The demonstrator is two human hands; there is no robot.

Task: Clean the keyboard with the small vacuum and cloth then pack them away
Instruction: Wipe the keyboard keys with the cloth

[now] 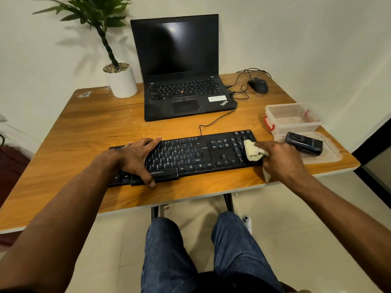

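Bare forearms (no sleeves in view), blue denim jeans (169,256), dark top.

Black keyboard (203,154) lies flat, beige cloth (252,152) on its right end.

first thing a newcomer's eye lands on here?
Probably the two hands on the black keyboard at the table's near edge: the left hand rests flat on the letter keys, while the right hand presses a pale cloth onto the number pad. Next, the open laptop, screen dark, behind it.
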